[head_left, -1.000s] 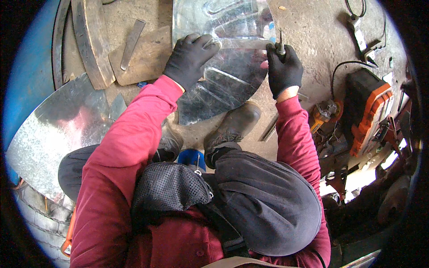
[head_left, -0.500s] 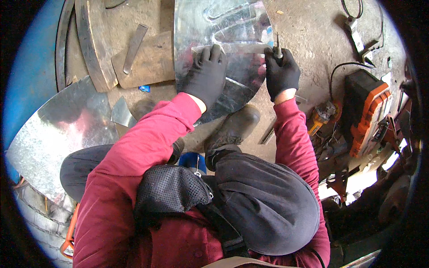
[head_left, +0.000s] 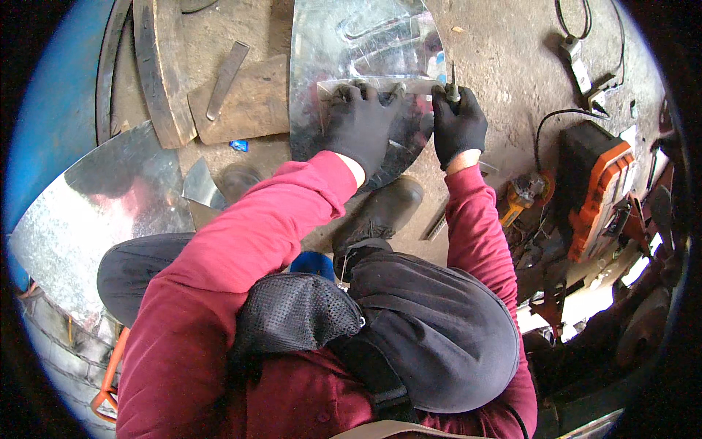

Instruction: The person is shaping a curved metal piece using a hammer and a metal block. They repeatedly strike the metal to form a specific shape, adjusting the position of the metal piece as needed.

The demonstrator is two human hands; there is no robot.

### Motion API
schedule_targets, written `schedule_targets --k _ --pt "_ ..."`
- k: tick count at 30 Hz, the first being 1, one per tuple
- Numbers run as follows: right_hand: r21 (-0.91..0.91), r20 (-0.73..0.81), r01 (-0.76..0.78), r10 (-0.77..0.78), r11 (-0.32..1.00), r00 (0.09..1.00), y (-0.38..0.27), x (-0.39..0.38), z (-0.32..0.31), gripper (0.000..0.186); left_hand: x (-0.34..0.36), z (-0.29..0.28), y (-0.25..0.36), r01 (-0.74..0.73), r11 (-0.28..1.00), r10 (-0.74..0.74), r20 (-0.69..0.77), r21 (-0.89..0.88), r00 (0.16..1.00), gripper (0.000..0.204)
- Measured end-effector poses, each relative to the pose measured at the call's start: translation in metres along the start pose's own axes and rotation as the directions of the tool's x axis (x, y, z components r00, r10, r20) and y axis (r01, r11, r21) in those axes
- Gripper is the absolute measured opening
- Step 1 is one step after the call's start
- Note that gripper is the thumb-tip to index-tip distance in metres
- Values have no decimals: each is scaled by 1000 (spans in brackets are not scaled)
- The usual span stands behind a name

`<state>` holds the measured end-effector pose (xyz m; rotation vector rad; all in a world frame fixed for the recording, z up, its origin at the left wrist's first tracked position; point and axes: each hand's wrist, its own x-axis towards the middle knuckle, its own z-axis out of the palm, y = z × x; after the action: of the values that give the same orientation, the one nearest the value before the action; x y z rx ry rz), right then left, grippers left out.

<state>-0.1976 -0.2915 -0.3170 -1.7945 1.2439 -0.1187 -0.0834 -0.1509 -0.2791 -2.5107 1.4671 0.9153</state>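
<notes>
Black mesh pouch nearest, at the person's waist. Right boot on the floor past it. Second shiny sheet lies off to the left, beside the left knee. Yellow power tool on the floor to the right, near the orange-and-black case.

Left hand, black glove: palm down, fingers spread over the metal strip, not wrapped round anything. Right hand, also gloved: closed on a pointed tool, tip away from the person, just by the strip's right end. Strip lies crosswise on the curved metal sheet, ahead of the boots.

Farther left: flat bar on a wooden board. Far right: power strip with cables.
</notes>
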Motion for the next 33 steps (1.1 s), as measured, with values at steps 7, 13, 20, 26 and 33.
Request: schedule_targets --k 7,13,20,26,33 --pt "-6 5 21 -20 1000 1000 -4 -1 -4 23 0 6 3 2 999 1 -67 54 998 72" --pt "-32 105 41 -38 999 994 -40 -5 -50 40 3 8 4 22 990 -19 -18 137 1000 72" --pt "363 -216 244 -173 900 961 -124 13 -133 44 -1 1 -1 39 981 -29 -50 192 998 69" --pt "441 150 -155 98 884 984 -43 7 -71 40 3 6 5 39 993 -34 -50 108 998 71" --pt "373 216 -277 207 886 954 -80 1 -54 60 1 3 5 59 987 -52 -49 152 997 68"
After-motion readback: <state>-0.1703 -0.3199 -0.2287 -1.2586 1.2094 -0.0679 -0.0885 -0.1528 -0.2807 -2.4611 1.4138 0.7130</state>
